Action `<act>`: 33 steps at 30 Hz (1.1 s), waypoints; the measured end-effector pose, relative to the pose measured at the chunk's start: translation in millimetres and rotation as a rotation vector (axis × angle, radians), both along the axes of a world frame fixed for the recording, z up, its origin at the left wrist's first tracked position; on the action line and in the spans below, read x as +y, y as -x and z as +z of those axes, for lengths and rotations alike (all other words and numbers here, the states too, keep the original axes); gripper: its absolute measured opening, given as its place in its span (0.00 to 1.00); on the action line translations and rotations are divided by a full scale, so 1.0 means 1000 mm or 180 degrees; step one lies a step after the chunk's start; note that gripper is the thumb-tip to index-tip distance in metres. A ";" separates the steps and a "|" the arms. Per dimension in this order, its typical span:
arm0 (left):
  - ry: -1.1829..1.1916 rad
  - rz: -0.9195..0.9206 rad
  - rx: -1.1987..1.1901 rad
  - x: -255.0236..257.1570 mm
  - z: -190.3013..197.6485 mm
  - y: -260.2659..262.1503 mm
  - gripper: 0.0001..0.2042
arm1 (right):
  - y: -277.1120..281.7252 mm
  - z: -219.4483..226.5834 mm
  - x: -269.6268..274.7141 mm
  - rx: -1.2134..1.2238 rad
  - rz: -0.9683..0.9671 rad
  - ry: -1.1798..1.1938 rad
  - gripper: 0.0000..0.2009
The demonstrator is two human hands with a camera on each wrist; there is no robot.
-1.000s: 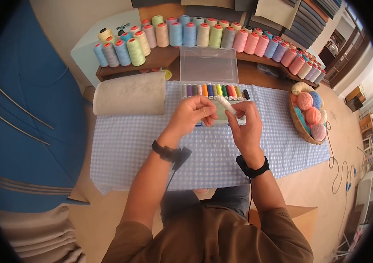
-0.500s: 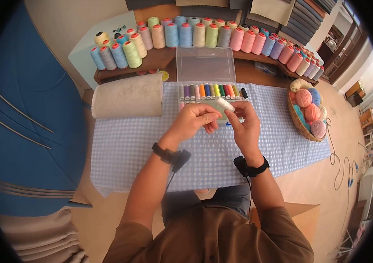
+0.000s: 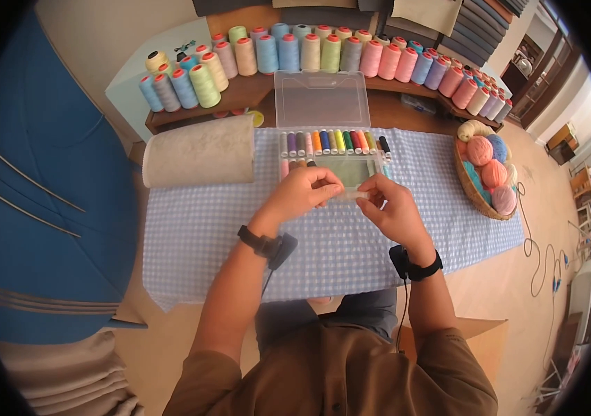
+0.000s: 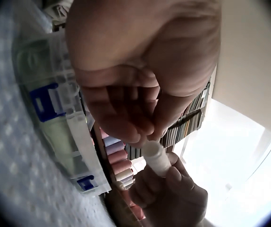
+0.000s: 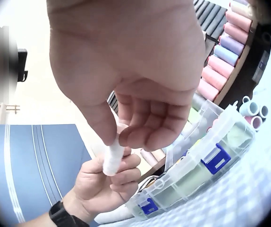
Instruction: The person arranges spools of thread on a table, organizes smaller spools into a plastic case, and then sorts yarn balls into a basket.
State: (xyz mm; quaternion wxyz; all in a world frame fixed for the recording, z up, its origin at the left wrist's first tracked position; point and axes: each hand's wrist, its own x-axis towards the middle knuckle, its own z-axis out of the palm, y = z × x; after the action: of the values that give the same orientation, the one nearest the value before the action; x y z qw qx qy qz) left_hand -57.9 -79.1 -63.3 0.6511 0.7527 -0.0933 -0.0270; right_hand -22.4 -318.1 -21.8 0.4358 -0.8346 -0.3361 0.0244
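In my right hand (image 3: pixel 392 211) I pinch a small white thread spool (image 5: pixel 114 158) between thumb and fingertips, tilted. My left hand (image 3: pixel 302 193) faces it with curled fingers, thumb against the forefinger, tips right at the end of the spool (image 4: pixel 156 160). Any thread between those tips is too fine to make out. Below and behind both hands lies a clear plastic case (image 5: pixel 185 177) with blue latches, its lid (image 3: pixel 321 100) raised. A row of coloured spools (image 3: pixel 333 143) runs along the back of the case; my left hand hides part of the front.
A blue checked cloth (image 3: pixel 198 243) covers the table. To the left lies a rolled pale fabric (image 3: pixel 198 152); to the right, a wicker basket (image 3: pixel 472 191) of yarn balls. Large thread cones (image 3: pixel 288 54) line a curved shelf behind. A blue padded board (image 3: pixel 46 194) stands far left.
My right hand has come down and toward me, bringing the white spool lower in front of the case. My left hand has dropped slightly and stays close to it.
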 end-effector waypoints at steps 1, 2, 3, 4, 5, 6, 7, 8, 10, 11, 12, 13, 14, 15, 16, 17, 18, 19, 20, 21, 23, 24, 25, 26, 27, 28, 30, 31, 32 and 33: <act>-0.0163 0.0058 -0.0045 -0.002 -0.002 0.000 0.08 | 0.002 -0.002 0.002 -0.0280 -0.0133 0.0043 0.09; -0.0326 0.0110 -0.0093 -0.004 -0.004 -0.001 0.09 | 0.004 -0.004 0.005 -0.0562 -0.0271 0.0085 0.10; -0.0286 0.0131 -0.0101 -0.005 -0.005 -0.001 0.09 | 0.006 -0.005 0.007 -0.0636 -0.0382 0.0087 0.10; -0.0245 0.0156 -0.0107 -0.006 -0.005 -0.001 0.09 | 0.008 -0.007 0.010 -0.0709 -0.0489 0.0089 0.10; -0.0204 0.0186 -0.0112 -0.007 -0.005 -0.001 0.09 | 0.010 -0.010 0.013 -0.0780 -0.0591 0.0091 0.10; -0.0135 0.0211 -0.0122 -0.007 -0.005 0.000 0.09 | 0.009 -0.013 0.015 -0.0645 -0.0653 -0.0072 0.10; -0.0066 0.0238 -0.0135 -0.008 -0.004 0.000 0.09 | 0.008 -0.018 0.017 -0.0512 -0.0713 -0.0235 0.10; 0.0002 0.0267 -0.0150 -0.008 -0.003 -0.001 0.09 | 0.007 -0.020 0.019 -0.0380 -0.0770 -0.0400 0.10; 0.0252 0.0301 -0.0162 -0.008 -0.003 -0.001 0.09 | 0.007 -0.021 0.026 0.0231 -0.0673 -0.0993 0.09; 0.0378 0.0314 -0.0165 -0.008 -0.003 -0.001 0.10 | 0.007 -0.021 0.028 0.0540 -0.0624 -0.1285 0.08; 0.0471 0.0351 -0.0165 -0.008 -0.001 -0.001 0.09 | 0.006 -0.021 0.028 0.0813 -0.0509 -0.1495 0.08; 0.0565 0.0390 -0.0164 -0.008 0.001 0.000 0.09 | 0.005 -0.020 0.029 0.1087 -0.0391 -0.1703 0.08; 0.0660 0.0431 -0.0161 -0.007 0.003 0.001 0.10 | 0.004 -0.019 0.030 0.1365 -0.0269 -0.1907 0.07; 0.0703 0.0454 -0.0166 -0.006 0.003 0.001 0.10 | 0.004 -0.019 0.030 0.1543 -0.0182 -0.1984 0.08; 0.0746 0.0479 -0.0171 -0.005 0.004 0.001 0.10 | 0.004 -0.019 0.030 0.1722 -0.0092 -0.2057 0.09; 0.0789 0.0504 -0.0177 -0.003 0.005 0.001 0.10 | 0.003 -0.019 0.031 0.1901 -0.0001 -0.2131 0.10; 0.0792 0.0496 -0.0195 -0.002 0.005 0.001 0.10 | 0.003 -0.019 0.031 0.2012 -0.0002 -0.2112 0.10; 0.0794 0.0488 -0.0212 -0.001 0.005 0.001 0.10 | 0.002 -0.020 0.031 0.2123 -0.0003 -0.2092 0.10; 0.0796 0.0479 -0.0231 0.000 0.005 0.001 0.10 | 0.002 -0.021 0.032 0.2233 -0.0005 -0.2074 0.10; 0.0814 0.0490 -0.0233 0.001 0.005 0.001 0.10 | 0.003 -0.021 0.032 0.2270 0.0018 -0.2047 0.11; 0.0853 0.0508 -0.0235 0.001 0.004 0.000 0.10 | 0.004 -0.021 0.032 0.2342 0.0060 -0.1994 0.13; 0.0857 0.0511 -0.0245 0.002 0.004 0.000 0.10 | 0.003 -0.022 0.032 0.2397 0.0111 -0.1979 0.13; 0.0861 0.0514 -0.0257 0.003 0.006 0.000 0.10 | 0.003 -0.023 0.032 0.2451 0.0161 -0.1965 0.14; 0.0865 0.0517 -0.0268 0.003 0.008 0.001 0.10 | 0.002 -0.024 0.032 0.2504 0.0211 -0.1949 0.14; 0.0966 0.0470 -0.0226 0.003 0.011 0.002 0.10 | 0.002 -0.024 0.032 0.2567 0.0267 -0.1950 0.14; 0.1065 0.0424 -0.0184 0.002 0.017 0.005 0.11 | 0.002 -0.023 0.033 0.2629 0.0325 -0.1952 0.14; 0.1129 0.0244 -0.0069 0.004 0.020 0.006 0.11 | 0.002 -0.022 0.033 0.2827 0.0453 -0.1918 0.14; 0.1093 0.0111 0.0003 0.010 0.021 0.007 0.12 | 0.001 -0.021 0.033 0.2962 0.0525 -0.1882 0.14; 0.1055 -0.0022 0.0074 0.014 0.021 0.007 0.12 | 0.000 -0.020 0.033 0.3094 0.0597 -0.1847 0.14; 0.1094 0.0023 0.0089 0.016 0.018 0.007 0.13 | -0.001 -0.018 0.034 0.2863 0.0551 -0.1694 0.13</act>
State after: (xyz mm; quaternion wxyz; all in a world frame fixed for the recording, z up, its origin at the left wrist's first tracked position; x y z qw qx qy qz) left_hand -65.1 -63.3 -45.1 0.7716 0.6302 -0.0848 -0.0187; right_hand -21.2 -283.9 -39.8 0.7300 -0.5715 -0.1781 0.3297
